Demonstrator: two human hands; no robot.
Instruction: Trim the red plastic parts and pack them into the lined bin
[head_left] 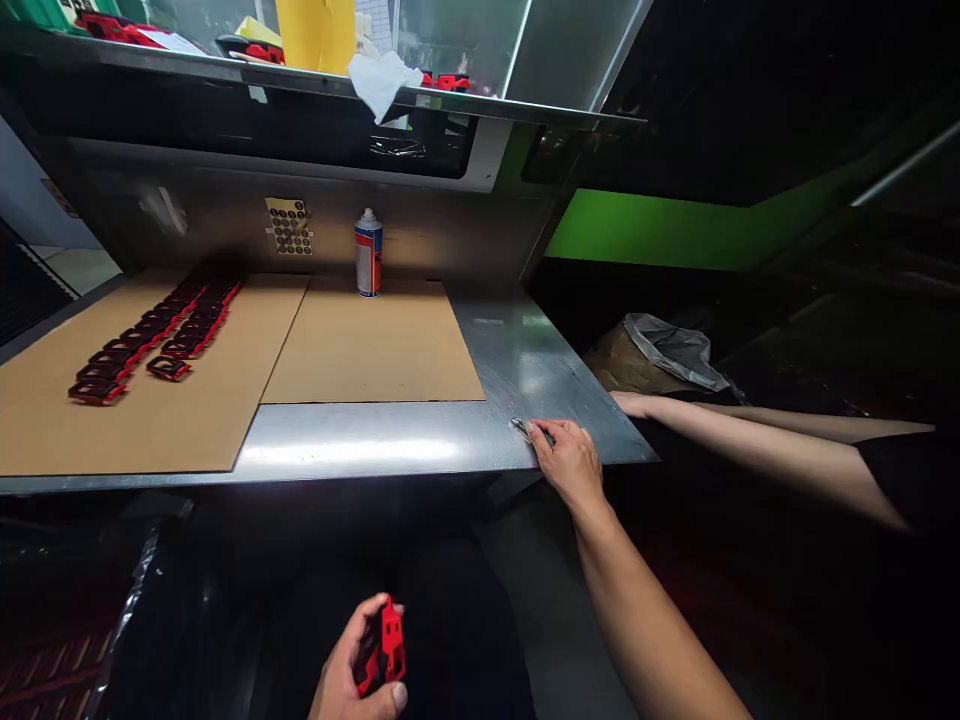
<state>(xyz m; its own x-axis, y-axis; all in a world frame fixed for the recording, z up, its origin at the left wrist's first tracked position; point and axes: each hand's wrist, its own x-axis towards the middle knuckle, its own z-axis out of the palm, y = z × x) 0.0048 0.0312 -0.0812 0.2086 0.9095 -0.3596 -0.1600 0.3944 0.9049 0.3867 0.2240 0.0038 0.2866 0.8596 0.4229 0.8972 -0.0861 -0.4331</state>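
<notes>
Red plastic part [384,645] rests within left-hand fingers [365,622].

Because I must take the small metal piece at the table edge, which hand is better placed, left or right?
The right hand: its fingers already touch the small metal piece on the steel table edge. The left hand is lower, below the table, and holds a red part.

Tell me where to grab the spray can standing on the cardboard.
Wrap the right hand around the body of the spray can, at its middle, coming from the front. It stands upright on the cardboard sheet close to the steel back panel, leaving little room behind, and the narrow top cap offers less to hold. The left hand already holds a red part.
</notes>
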